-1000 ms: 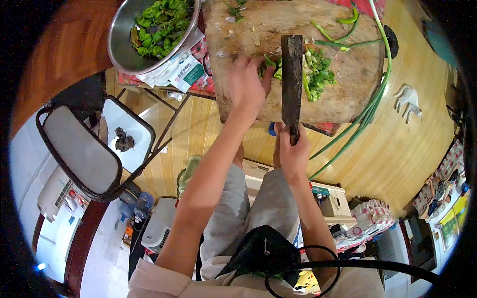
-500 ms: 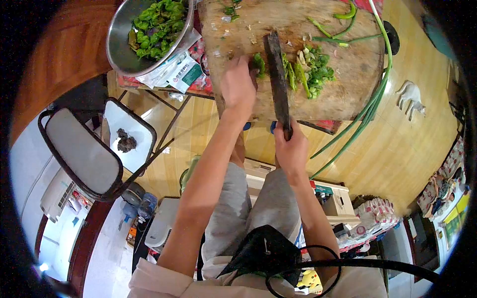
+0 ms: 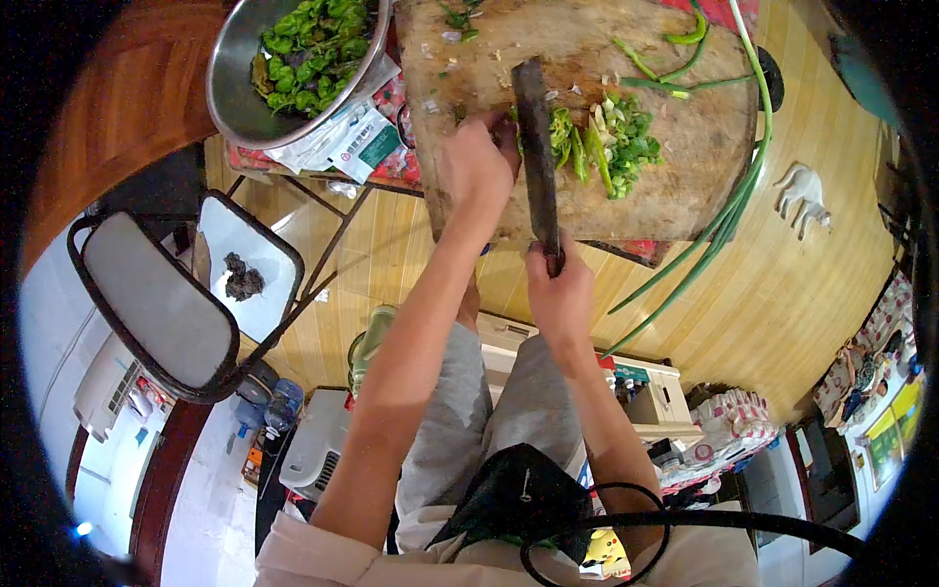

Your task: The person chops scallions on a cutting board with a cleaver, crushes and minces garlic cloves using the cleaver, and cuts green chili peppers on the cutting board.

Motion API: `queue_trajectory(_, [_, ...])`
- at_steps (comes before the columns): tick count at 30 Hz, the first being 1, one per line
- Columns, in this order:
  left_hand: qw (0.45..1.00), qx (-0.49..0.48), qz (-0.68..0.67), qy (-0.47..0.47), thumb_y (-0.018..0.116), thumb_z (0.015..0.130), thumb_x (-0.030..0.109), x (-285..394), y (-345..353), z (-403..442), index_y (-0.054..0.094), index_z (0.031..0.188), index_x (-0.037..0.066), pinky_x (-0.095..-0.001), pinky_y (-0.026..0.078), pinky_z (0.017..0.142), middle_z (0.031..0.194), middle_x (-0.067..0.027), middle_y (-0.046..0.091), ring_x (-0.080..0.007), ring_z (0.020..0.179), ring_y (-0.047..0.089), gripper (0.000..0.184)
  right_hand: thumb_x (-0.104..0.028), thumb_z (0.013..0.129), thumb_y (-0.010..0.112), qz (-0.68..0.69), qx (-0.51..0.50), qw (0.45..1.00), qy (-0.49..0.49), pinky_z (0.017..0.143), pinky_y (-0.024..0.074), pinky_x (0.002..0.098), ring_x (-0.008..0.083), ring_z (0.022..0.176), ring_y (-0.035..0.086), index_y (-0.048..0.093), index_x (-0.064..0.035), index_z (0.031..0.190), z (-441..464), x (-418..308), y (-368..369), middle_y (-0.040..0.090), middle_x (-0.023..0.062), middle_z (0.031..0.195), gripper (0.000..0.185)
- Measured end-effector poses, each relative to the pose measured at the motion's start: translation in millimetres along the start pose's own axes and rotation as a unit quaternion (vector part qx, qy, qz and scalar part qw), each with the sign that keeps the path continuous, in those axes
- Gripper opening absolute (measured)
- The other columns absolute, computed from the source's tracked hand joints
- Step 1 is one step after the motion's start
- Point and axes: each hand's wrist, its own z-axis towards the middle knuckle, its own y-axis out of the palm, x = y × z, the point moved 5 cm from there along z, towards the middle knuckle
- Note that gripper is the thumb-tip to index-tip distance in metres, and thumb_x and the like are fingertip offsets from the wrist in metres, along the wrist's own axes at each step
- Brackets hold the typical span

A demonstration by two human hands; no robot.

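Note:
My right hand (image 3: 560,293) is wrapped round the handle of a dark-bladed kitchen knife (image 3: 536,157), which stands across the wooden cutting board (image 3: 685,147). Just left of the blade, my left hand (image 3: 479,157) has its fingers curled over a green pepper (image 3: 518,132); only a sliver of it shows, the rest being hidden by hand and blade. On the knife's right side lie cut green pepper pieces (image 3: 577,157), and beside them a pile of chopped scallion (image 3: 631,147).
Whole green peppers (image 3: 690,34) lie at the board's far right. Long scallions (image 3: 734,196) hang over its right edge. A metal bowl of leafy greens (image 3: 220,88) and a white packet (image 3: 357,137) are at left. A white cat (image 3: 804,193) is on the floor; a folding chair (image 3: 161,293) stands lower left.
The knife and my right hand have shifted left, bringing the blade close to my left fingers. The green piece by those fingers is now mostly covered. My left hand moved slightly right.

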Motion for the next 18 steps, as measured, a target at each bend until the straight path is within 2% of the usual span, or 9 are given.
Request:
queue_trajectory(2, [0.999, 0.029, -0.036, 0.021, 0.065, 0.083, 0.021, -2.7, 1.0, -0.5, 0.072, 0.102, 0.008, -0.0443, 0.052, 0.075, 0.091, -0.0184, 0.069, -0.0363, 0.085, 0.066, 0.024, -0.014, 0.085, 0.063, 0.004, 0.019, 1.0, -0.014, 0.062, 0.0497, 0.0383, 0.028, 0.066, 0.062, 0.059, 0.001, 0.117, -3.8, 9.8, 1.0, 0.063, 0.0184, 0.085, 0.036])
queue_trajectory(4, [0.989, 0.053, -0.129, 0.047, 0.069, 0.081, 0.022, 4.3, -1.0, 0.2, 0.073, 0.098, 0.007, -0.0423, 0.053, 0.074, 0.089, -0.0184, 0.069, -0.0353, 0.083, 0.067, 0.023, -0.014, 0.085, 0.062, 0.005, 0.018, 1.0, 0.011, 0.063, 0.0495, 0.0377, 0.0272, 0.068, 0.062, 0.059, 0.0015, 0.117, -7.5, 10.2, -3.0, 0.062, 0.0172, 0.087, 0.036])
queue_trajectory(5, [0.989, 0.054, -0.132, 0.048, 0.069, 0.081, 0.022, 3.6, 1.9, 2.2, 0.073, 0.098, 0.007, -0.0423, 0.053, 0.074, 0.089, -0.0184, 0.069, -0.0353, 0.083, 0.067, 0.023, -0.014, 0.085, 0.062, 0.007, 0.02, 0.999, 0.035, 0.065, 0.0493, 0.0371, 0.0264, 0.07, 0.062, 0.059, 0.0021, 0.117, -7.5, 9.6, -5.9, 0.061, 0.0159, 0.089, 0.036])
queue_trajectory(6, [0.992, 0.055, -0.098, 0.063, 0.071, 0.081, 0.022, 5.0, 4.7, 3.4, 0.072, 0.094, 0.006, -0.0402, 0.052, 0.07, 0.083, -0.016, 0.07, -0.0329, 0.075, 0.067, 0.021, -0.014, 0.085, 0.062, 0.006, 0.023, 0.999, 0.034, 0.065, 0.0493, 0.0371, 0.0264, 0.07, 0.062, 0.059, 0.0021, 0.117, -6.7, 8.5, -7.2, 0.061, 0.0159, 0.089, 0.036])
queue_trajectory(8, [0.993, 0.056, -0.066, 0.079, 0.073, 0.081, 0.023, 4.8, 9.4, 5.3, 0.072, 0.089, 0.005, -0.0381, 0.052, 0.066, 0.077, -0.0136, 0.07, -0.0304, 0.067, 0.066, 0.019, -0.014, 0.085, 0.062, -0.014, 0.017, 0.999, 0.026, 0.065, 0.0491, 0.0377, 0.0263, 0.069, 0.061, 0.059, 0.0019, 0.118, -4.5, 5.7, -6.9, 0.06, 0.0148, 0.087, 0.037])
queue_trajectory(10, [0.991, 0.025, -0.128, 0.016, 0.069, 0.08, 0.019, -6.1, 16.0, 8.4, 0.073, 0.094, 0.004, -0.0409, 0.052, 0.071, 0.087, -0.019, 0.069, -0.035, 0.081, 0.068, 0.021, -0.014, 0.085, 0.062, -0.028, 0.009, 0.999, 0.018, 0.064, 0.0491, 0.0375, 0.0263, 0.069, 0.061, 0.059, 0.0016, 0.118, -2.8, 3.3, -5.9, 0.06, 0.0157, 0.087, 0.037])
queue_trajectory(15, [0.991, 0.042, -0.123, 0.021, 0.067, 0.081, 0.015, -2.6, -3.9, 2.4, 0.072, 0.092, 0.002, -0.0403, 0.052, 0.071, 0.084, -0.0202, 0.069, -0.0353, 0.078, 0.068, 0.018, -0.015, 0.085, 0.064, -0.014, 0.003, 1.0, -0.004, 0.06, 0.0495, 0.0377, 0.0268, 0.064, 0.063, 0.058, -0.001, 0.12, -6.0, -2.9, 0.6, 0.063, 0.017, 0.082, 0.039])
queue_trajectory(17, [0.993, 0.045, -0.112, 0.017, 0.066, 0.082, 0.014, 0.1, -12.2, -0.5, 0.072, 0.092, 0.001, -0.04, 0.052, 0.071, 0.083, -0.0205, 0.069, -0.0354, 0.078, 0.068, 0.017, -0.015, 0.089, 0.059, 0.015, 0.037, 0.999, -0.003, 0.048, 0.0352, 0.0302, 0.0098, 0.052, 0.039, 0.06, 0.001, 0.101, -8.2, -7.3, 1.6, 0.045, 0.0048, 0.056, 0.02])
queue_trajectory(18, [0.995, 0.054, -0.081, 0.025, 0.066, 0.082, 0.013, 1.2, -14.5, -1.4, 0.072, 0.091, 0.001, -0.0393, 0.052, 0.071, 0.083, -0.0203, 0.069, -0.0351, 0.077, 0.068, 0.016, -0.015, 0.089, 0.059, 0.014, 0.038, 0.999, -0.002, 0.048, 0.0352, 0.0302, 0.0098, 0.052, 0.039, 0.06, 0.001, 0.101, -8.6, -7.0, 2.4, 0.045, 0.0048, 0.056, 0.02])
